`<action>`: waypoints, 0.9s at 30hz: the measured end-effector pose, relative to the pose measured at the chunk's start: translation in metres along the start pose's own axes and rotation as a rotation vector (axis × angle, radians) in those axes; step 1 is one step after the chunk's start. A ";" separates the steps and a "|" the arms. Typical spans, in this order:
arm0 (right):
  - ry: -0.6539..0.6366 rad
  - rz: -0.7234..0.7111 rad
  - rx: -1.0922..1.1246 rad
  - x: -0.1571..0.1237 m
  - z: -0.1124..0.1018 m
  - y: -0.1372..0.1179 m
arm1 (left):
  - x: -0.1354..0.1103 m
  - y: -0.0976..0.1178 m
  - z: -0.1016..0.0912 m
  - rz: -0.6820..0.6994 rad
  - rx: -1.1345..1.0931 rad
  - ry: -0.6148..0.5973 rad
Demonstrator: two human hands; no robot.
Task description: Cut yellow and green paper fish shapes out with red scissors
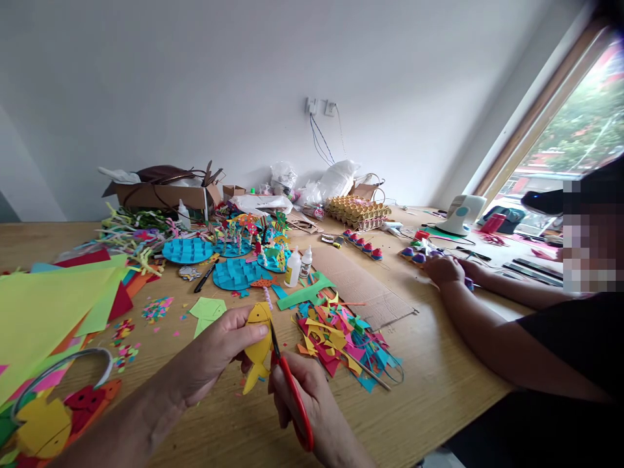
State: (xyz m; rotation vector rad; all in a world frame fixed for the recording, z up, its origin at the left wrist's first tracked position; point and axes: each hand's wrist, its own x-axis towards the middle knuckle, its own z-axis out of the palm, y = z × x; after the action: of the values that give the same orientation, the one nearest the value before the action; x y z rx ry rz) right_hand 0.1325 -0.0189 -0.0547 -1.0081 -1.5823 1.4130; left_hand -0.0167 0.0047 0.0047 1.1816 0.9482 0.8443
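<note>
A yellow paper fish [257, 348] with an inked eye and gill line is pinched in my left hand [225, 348], held up above the table. My right hand [305, 396] grips red-handled scissors [295, 398], and their dark blades meet the fish's right edge near its head. Just behind my left hand lies a light green paper piece [208, 314] with drawn lines. To the right of my right hand spreads a heap of coloured paper scraps [336, 335]. More cut fish shapes, among them a yellow one [46, 426], lie at the lower left.
Large coloured sheets [53, 305] cover the left side. Blue round craft pieces [234, 274], glue bottles [292, 268] and a black marker [205, 278] stand or lie mid-table. Cardboard [363, 286] and egg trays [358, 213] are beyond. At right, a person's hands [443, 268] handle painted egg-carton cups.
</note>
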 end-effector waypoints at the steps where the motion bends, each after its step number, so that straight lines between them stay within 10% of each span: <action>1: 0.002 -0.003 0.000 0.000 0.000 0.001 | 0.000 0.000 0.000 -0.001 0.001 0.002; 27: 0.033 -0.018 -0.009 0.000 0.000 0.007 | 0.003 -0.002 -0.001 0.028 0.061 0.025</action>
State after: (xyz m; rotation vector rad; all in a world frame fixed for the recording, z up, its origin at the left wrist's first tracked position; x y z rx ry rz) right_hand 0.1326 -0.0189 -0.0616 -1.0152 -1.5710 1.3721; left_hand -0.0164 0.0074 0.0027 1.2417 0.9861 0.8598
